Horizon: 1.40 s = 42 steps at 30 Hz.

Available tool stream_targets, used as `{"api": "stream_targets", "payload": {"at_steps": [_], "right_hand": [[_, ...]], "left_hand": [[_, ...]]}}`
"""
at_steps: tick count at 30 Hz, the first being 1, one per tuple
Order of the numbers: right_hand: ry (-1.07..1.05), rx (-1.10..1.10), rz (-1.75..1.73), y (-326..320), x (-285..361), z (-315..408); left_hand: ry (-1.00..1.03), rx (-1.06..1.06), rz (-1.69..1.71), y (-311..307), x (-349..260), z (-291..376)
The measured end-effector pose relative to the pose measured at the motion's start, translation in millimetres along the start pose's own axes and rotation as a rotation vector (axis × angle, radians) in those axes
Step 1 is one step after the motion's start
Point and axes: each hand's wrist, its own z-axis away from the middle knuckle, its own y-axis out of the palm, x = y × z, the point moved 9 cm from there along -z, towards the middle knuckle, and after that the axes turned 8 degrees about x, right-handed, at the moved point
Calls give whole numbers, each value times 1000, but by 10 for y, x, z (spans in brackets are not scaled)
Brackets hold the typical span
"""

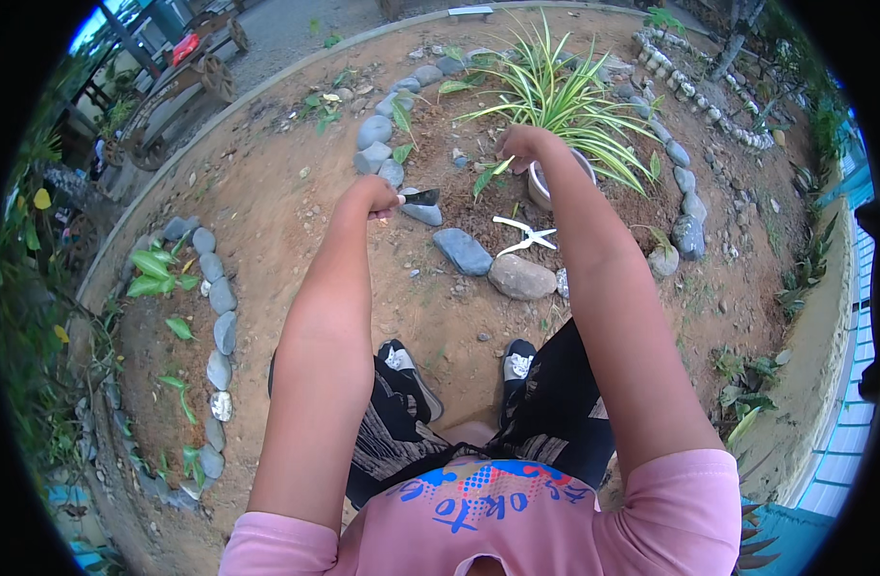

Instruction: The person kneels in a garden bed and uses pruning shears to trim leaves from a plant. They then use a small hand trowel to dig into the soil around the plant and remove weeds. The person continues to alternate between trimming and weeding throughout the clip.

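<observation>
My left hand [377, 198] grips the handle of a small garden trowel [422, 197], its dark blade pointing right over a grey border stone. My right hand [524, 146] reaches to the left side of a spider plant [548, 93] with green and yellow striped leaves. Its fingers are at a yellow-green leaf tip, but whether they pinch it cannot be told. The plant stands over a pale round pot [541, 189], partly hidden by my right forearm. Below the pot, white-handled pruning shears [526, 235] lie spread on the soil beside the border stones.
Grey stones [463, 251] and a large tan stone [522, 277] ring the bed. A second stone-edged bed [224, 332] with leafy seedlings lies at the left. Shell-like white edging [688, 90] stands at the upper right, and a low concrete wall [807, 360] runs along the right.
</observation>
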Motion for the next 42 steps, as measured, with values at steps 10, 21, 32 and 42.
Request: {"api": "stream_targets", "payload": {"at_steps": [10,21,32,42], "right_hand": [[302,405,226,341,-243,-202],[176,302,282,1464,-1055,-912],[347,173,250,1295,-1663,-1127],[281,3,294,1494,-1485,-995]], "left_hand": [[-25,-93,227,276,261,-952],[-118,120,278,739,248,-1722],[106,100,35,203,-231,-1378],[380,-259,-721,912,-487,-1286]]}}
